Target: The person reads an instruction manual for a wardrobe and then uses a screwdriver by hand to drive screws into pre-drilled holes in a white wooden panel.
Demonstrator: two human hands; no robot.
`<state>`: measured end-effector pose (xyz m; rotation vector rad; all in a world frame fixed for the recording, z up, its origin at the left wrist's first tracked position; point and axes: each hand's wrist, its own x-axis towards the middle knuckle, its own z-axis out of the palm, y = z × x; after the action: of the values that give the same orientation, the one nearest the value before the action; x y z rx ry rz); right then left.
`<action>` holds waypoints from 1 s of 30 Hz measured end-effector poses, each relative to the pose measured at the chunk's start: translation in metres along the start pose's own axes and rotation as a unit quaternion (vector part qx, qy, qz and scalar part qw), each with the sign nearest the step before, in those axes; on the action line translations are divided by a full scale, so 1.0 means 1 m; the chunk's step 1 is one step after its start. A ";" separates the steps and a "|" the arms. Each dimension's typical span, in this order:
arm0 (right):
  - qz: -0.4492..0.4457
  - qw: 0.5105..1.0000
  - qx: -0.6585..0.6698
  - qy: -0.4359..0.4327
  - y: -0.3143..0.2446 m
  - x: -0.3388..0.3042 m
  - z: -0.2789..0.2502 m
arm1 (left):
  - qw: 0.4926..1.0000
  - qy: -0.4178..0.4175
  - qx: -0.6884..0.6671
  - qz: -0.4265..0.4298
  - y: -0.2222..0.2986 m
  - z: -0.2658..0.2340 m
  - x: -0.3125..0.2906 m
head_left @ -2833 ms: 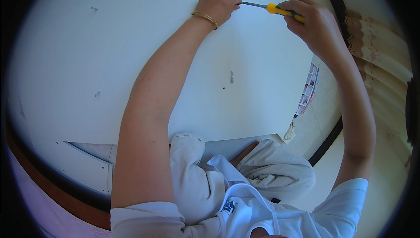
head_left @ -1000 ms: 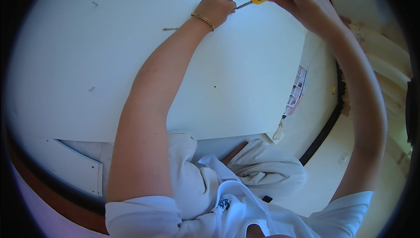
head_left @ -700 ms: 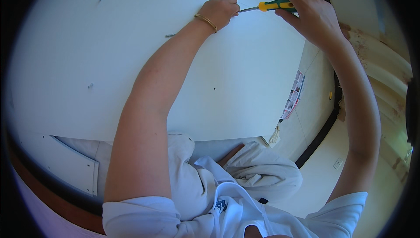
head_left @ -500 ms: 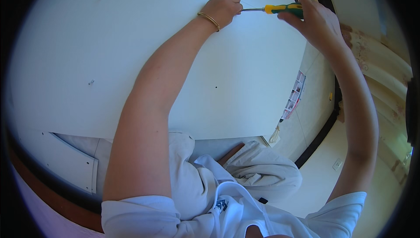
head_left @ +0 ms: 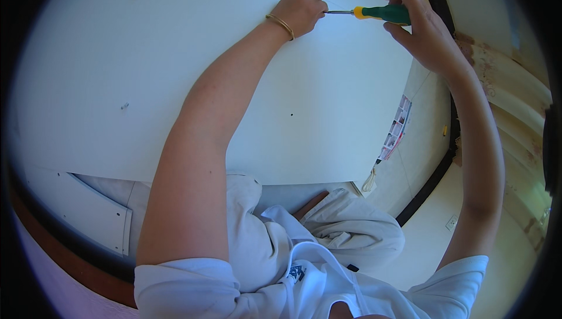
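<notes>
A screwdriver (head_left: 383, 14) with a green and yellow handle lies nearly level over the far right of a large white panel (head_left: 328, 84). My right hand (head_left: 430, 35) is closed loosely round the handle's end, the thumb and forefinger a little off its sides. The thin metal shaft points left, its tip at the fingertips of my left hand (head_left: 301, 14). Those left fingers are pinched together near the panel's far edge, and whatever they hold is hidden behind them. A gold bracelet (head_left: 281, 25) circles my left wrist.
Two small metal fittings (head_left: 124, 106) stand up from the panel's left side. A small dark hole (head_left: 291, 114) shows near its middle. Another white board (head_left: 88, 207) lies at lower left. Beyond the right edge are a printed sheet (head_left: 395, 128) and a pale cord (head_left: 369, 181) on the floor.
The screwdriver handle has turned about its length, showing more green and less yellow. My right hand has shifted slightly right, its thumb further along the handle. My left hand keeps nearly the same place.
</notes>
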<state>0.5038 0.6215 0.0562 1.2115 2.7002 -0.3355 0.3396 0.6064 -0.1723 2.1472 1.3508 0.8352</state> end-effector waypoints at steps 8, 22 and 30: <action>0.150 0.986 -0.073 -0.030 -0.002 0.004 0.006 | 0.997 -0.042 0.000 -0.059 -0.001 -0.002 0.001; 0.073 0.994 -0.085 -0.007 0.003 0.006 0.004 | 0.998 -0.009 0.016 -0.057 0.008 0.002 0.003; -0.202 0.934 -0.295 -0.023 0.010 -0.009 0.008 | 0.999 -0.017 0.014 -0.040 0.006 0.003 0.005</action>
<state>0.5176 0.6191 0.0498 0.4761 2.6832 0.3808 0.3476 0.6083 -0.1692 2.1027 1.4291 0.7495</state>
